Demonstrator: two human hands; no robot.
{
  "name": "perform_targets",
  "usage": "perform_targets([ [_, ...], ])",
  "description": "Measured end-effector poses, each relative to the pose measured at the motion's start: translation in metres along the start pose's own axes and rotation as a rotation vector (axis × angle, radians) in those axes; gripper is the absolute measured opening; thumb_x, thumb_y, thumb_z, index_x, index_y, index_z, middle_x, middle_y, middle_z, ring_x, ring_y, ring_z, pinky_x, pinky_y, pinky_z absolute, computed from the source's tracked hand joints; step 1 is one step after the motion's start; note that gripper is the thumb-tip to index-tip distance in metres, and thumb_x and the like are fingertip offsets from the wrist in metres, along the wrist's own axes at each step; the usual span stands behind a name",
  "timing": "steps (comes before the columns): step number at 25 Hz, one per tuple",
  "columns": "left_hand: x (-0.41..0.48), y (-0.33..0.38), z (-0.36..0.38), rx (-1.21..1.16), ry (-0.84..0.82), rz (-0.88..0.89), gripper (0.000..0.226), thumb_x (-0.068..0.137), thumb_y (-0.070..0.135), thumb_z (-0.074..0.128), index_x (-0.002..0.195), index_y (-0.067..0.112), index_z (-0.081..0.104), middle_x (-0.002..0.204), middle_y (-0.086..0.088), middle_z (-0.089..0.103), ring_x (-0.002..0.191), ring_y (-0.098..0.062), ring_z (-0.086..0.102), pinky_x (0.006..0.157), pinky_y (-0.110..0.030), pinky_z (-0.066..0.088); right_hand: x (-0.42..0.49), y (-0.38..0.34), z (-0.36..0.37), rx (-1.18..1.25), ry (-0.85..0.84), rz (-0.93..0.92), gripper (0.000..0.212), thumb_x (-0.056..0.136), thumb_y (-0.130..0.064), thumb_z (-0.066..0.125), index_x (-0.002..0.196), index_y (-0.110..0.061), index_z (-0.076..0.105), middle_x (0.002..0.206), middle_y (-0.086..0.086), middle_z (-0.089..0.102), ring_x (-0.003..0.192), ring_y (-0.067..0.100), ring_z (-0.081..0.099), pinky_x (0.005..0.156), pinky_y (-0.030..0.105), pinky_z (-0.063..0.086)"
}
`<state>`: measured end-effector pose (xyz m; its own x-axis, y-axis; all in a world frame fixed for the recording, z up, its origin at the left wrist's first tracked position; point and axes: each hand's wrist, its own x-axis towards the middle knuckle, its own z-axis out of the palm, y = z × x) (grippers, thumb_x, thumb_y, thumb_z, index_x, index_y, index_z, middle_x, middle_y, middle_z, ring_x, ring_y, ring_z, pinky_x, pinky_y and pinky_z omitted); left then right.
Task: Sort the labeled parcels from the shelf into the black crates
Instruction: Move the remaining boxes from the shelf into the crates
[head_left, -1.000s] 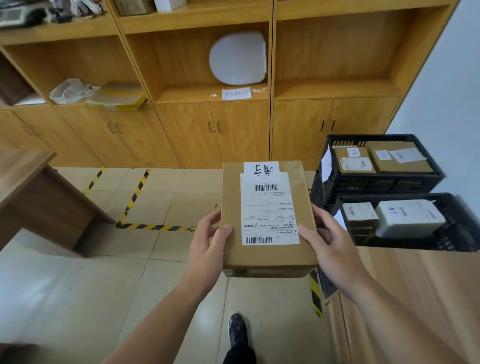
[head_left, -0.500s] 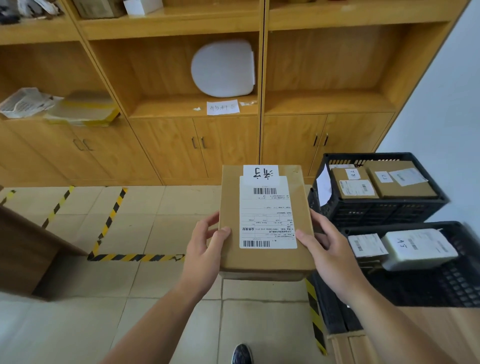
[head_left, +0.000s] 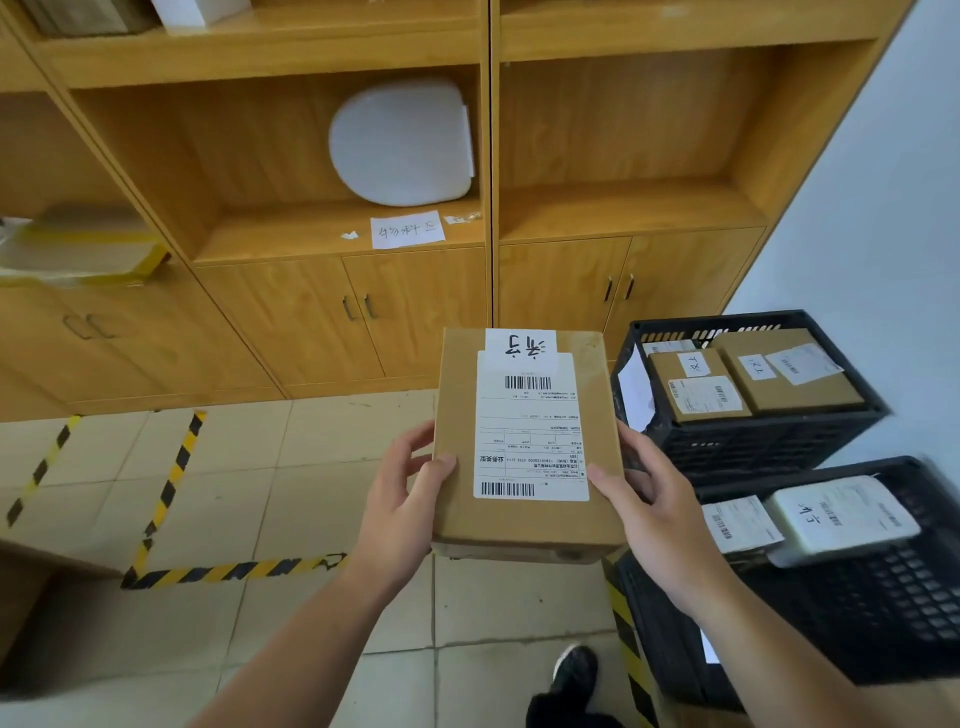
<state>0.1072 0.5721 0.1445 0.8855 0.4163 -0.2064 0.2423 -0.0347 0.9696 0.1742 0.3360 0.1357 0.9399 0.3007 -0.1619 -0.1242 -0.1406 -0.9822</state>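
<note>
Brown cardboard parcel (head_left: 524, 447) bearing white barcode label (head_left: 530, 426).

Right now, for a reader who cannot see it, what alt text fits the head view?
A person's left hand and right hand hold a brown labeled parcel by its side edges. At right stand two black crates: the far crate holding brown parcels, the near crate a white parcel. Behind is a wooden shelf unit.

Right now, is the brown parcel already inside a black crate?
No, the left hand and right hand hold the brown parcel outside the far crate and the near crate.
</note>
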Motion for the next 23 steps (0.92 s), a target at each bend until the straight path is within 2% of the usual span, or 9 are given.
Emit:
perform_targets([
  [4,0.037,0.007,0.026,0.022,-0.010,0.000,0.035,0.098,0.037,0.055,0.133,0.041,0.055,0.126,0.024,0.060,0.109,0.007,0.058,0.070,-0.006,0.048,0.037,0.003,-0.020,0.017,0.007,0.005,0.068,0.081,-0.056,0.066,0.145,-0.045,0.048,0.132,-0.016,0.068,0.121,0.010,0.065,0.093,0.037,0.060],
  [8,0.083,0.022,0.076,0.043,-0.030,0.006,0.031,0.102,0.028,0.055,0.132,0.035,0.057,0.126,0.020,0.061,0.107,0.008,0.058,0.069,-0.004,0.047,0.077,0.004,-0.059,0.050,0.077,0.022,0.061,0.084,-0.050,0.067,0.143,-0.048,0.049,0.130,-0.017,0.068,0.118,0.005,0.066,0.093,0.035,0.058],
  [11,0.116,0.033,0.122,0.117,-0.100,0.005,0.035,0.100,0.039,0.054,0.135,0.037,0.055,0.130,0.020,0.059,0.110,0.005,0.058,0.073,-0.010,0.049,0.099,0.012,-0.102,0.071,0.141,0.024,0.051,0.094,-0.040,0.067,0.140,-0.053,0.049,0.130,-0.021,0.067,0.117,0.002,0.065,0.089,0.032,0.058],
  [13,0.131,0.042,0.153,0.156,-0.151,0.011,0.038,0.099,0.045,0.053,0.136,0.040,0.054,0.130,0.021,0.059,0.110,0.006,0.058,0.077,-0.015,0.048,0.107,0.013,-0.130,0.071,0.196,0.030,0.050,0.098,-0.034,0.065,0.143,-0.050,0.048,0.128,-0.024,0.066,0.114,0.000,0.065,0.082,0.026,0.058],
  [16,0.151,0.055,0.200,0.172,-0.233,0.029,0.036,0.101,0.041,0.053,0.137,0.040,0.053,0.128,0.021,0.061,0.112,0.002,0.060,0.077,-0.017,0.049,0.113,0.015,-0.170,0.066,0.284,0.037,0.050,0.098,-0.036,0.064,0.144,-0.048,0.048,0.128,-0.025,0.065,0.113,-0.003,0.064,0.079,0.023,0.057],
  [20,0.164,0.074,0.262,0.225,-0.385,0.038,0.039,0.090,0.052,0.054,0.129,0.050,0.055,0.124,0.023,0.062,0.112,-0.003,0.062,0.078,-0.022,0.049,0.105,0.022,-0.218,0.110,0.436,0.076,0.052,0.098,-0.037,0.066,0.144,-0.050,0.047,0.128,-0.027,0.064,0.110,-0.005,0.063,0.076,0.019,0.057],
  [23,0.171,0.078,0.306,0.257,-0.490,0.055,0.048,0.083,0.056,0.052,0.130,0.048,0.055,0.124,0.017,0.065,0.111,-0.007,0.064,0.077,-0.025,0.049,0.094,0.028,-0.248,0.118,0.561,0.115,0.054,0.097,-0.040,0.066,0.146,-0.050,0.045,0.130,-0.027,0.061,0.107,-0.010,0.061,0.074,0.019,0.057],
])
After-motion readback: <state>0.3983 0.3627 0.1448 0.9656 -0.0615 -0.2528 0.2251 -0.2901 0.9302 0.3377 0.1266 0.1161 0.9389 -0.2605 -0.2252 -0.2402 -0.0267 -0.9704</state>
